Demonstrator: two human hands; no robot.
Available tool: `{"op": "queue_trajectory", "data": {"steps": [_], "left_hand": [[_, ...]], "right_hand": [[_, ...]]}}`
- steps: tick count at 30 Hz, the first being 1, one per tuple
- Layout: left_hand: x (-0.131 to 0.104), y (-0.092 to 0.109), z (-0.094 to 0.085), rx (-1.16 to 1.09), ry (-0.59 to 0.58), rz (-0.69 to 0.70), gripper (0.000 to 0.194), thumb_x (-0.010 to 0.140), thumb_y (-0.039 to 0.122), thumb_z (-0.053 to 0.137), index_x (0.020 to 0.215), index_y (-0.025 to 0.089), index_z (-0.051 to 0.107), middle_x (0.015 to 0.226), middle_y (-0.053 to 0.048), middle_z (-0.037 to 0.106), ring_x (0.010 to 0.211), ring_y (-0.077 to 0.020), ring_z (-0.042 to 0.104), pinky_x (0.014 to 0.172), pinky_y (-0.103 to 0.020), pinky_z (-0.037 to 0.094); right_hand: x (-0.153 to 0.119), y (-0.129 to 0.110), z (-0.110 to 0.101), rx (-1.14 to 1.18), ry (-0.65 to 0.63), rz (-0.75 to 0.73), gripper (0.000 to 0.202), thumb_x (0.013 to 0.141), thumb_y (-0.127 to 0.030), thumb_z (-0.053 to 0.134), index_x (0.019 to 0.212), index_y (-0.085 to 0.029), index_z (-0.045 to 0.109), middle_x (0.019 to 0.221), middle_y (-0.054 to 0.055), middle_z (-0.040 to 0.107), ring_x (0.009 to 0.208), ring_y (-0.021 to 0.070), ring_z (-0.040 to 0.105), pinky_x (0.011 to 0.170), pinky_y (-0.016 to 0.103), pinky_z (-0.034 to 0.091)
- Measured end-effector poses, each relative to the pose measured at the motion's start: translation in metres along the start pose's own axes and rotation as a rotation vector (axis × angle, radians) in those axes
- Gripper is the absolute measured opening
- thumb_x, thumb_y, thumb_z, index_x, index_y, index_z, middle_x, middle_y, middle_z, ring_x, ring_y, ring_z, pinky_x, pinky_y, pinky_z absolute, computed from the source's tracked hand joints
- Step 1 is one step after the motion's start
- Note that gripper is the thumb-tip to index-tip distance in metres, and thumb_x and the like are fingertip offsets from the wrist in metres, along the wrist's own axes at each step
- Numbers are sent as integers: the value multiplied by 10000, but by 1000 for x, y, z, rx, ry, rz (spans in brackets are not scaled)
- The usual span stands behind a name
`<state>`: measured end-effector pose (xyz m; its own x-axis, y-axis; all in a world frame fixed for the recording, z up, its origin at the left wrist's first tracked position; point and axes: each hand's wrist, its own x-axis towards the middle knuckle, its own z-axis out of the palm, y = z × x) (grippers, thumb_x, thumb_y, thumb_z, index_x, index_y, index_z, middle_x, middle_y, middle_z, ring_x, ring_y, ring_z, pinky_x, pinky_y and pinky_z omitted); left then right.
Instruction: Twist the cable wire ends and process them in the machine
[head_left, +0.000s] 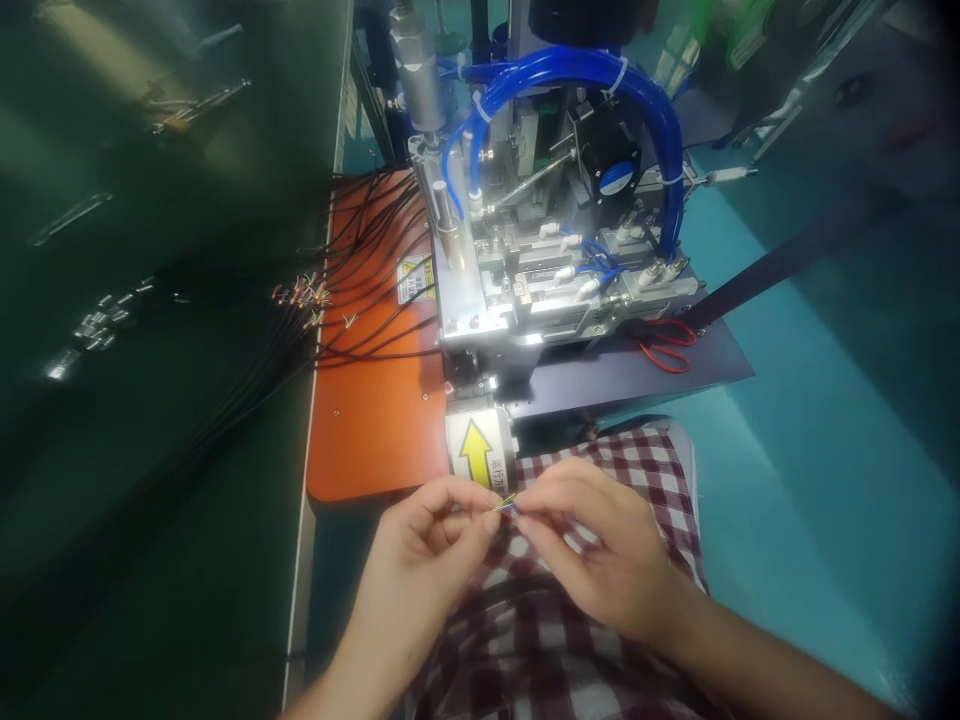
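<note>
Wires (pixel 508 505), thin and coloured, sit pinched in the fingertips of both left hand (pixel 420 560) and right hand (pixel 619 550), beside the machine (pixel 463 290), seemingly partly spread, though how fully they're separated I can't tell.

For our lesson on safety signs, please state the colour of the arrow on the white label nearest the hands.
The arrow is yellow, clearest in the head view.

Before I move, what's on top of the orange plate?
Black cables cross the orange plate, with coloured wire ends clustered by its left edge; a yellow-and-white label sits beside the machine. Anything beneath the cables or the machine is covered.
</note>
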<state>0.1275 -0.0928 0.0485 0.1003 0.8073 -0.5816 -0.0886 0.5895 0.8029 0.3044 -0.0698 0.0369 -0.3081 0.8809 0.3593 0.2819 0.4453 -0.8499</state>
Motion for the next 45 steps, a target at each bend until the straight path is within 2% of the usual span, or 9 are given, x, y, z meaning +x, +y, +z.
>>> {"op": "queue_trajectory", "data": {"steps": [10, 12, 16, 21, 27, 32, 37, 42, 45], "left_hand": [[1, 0, 1, 24, 17, -3, 291, 758, 437, 707, 833, 166, 631, 489, 82, 414, 445, -34, 282, 424, -135, 227], [1, -1, 1, 32, 21, 5, 291, 755, 434, 710, 835, 165, 631, 488, 82, 419, 443, -33, 280, 422, -134, 226], [0, -1, 2, 43, 24, 31, 253, 758, 399, 715, 816, 166, 634, 522, 70, 475, 456, -30, 324, 437, -123, 266], [-3, 5, 9, 59, 35, 81, 175, 755, 316, 722, 789, 162, 646, 670, 9, 621, 586, -73, 518, 545, -141, 410], [-4, 5, 10, 78, 32, 89, 159, 772, 312, 708, 796, 165, 652, 709, -3, 649, 616, -84, 558, 570, -149, 441], [-3, -1, 3, 56, -5, 44, 194, 783, 355, 705, 827, 175, 647, 572, 49, 554, 470, -26, 397, 447, -112, 313], [-4, -3, 1, -6, -39, 0, 213, 784, 363, 708, 826, 166, 637, 506, 75, 472, 437, -12, 285, 421, -113, 231], [-4, 1, 2, -44, -62, -14, 208, 765, 346, 728, 784, 161, 634, 486, 88, 416, 428, -9, 254, 418, -119, 216], [-4, 5, 3, -46, -86, -29, 206, 754, 336, 737, 770, 157, 636, 479, 90, 391, 421, -8, 246, 411, -127, 203]], "right_hand": [[-10, 9, -3, -287, -5, -240, 258, 778, 11, 602, 930, -190, 659, 731, 23, 651, 613, 129, 580, 536, 275, 408], [-10, 8, -2, -205, 7, -171, 238, 786, 1, 595, 915, -190, 654, 743, 24, 647, 622, 129, 582, 552, 274, 423], [-5, 2, 0, 97, 40, 194, 105, 790, -75, 618, 800, -179, 620, 715, 12, 600, 625, 128, 569, 560, 256, 455], [-1, -3, 4, 238, -46, 462, 44, 761, -141, 651, 774, -178, 633, 666, -14, 560, 574, 113, 514, 503, 232, 408], [-1, -6, 8, 361, -67, 581, 70, 760, -137, 609, 701, -172, 619, 661, -5, 565, 608, 122, 513, 532, 240, 408], [1, -3, 7, 582, -113, 717, 48, 755, -160, 618, 707, -165, 620, 629, -29, 538, 542, 89, 479, 494, 217, 382], [0, 5, 10, 831, -154, 840, 54, 743, -191, 653, 706, -154, 636, 541, -60, 505, 445, 58, 425, 451, 198, 349], [-3, 10, 12, 941, -185, 861, 51, 746, -184, 630, 705, -153, 629, 489, -79, 457, 436, 56, 385, 469, 199, 348], [-1, 9, 7, 832, -243, 779, 51, 774, -177, 593, 724, -168, 595, 536, -71, 455, 470, 70, 392, 483, 207, 357]]}}
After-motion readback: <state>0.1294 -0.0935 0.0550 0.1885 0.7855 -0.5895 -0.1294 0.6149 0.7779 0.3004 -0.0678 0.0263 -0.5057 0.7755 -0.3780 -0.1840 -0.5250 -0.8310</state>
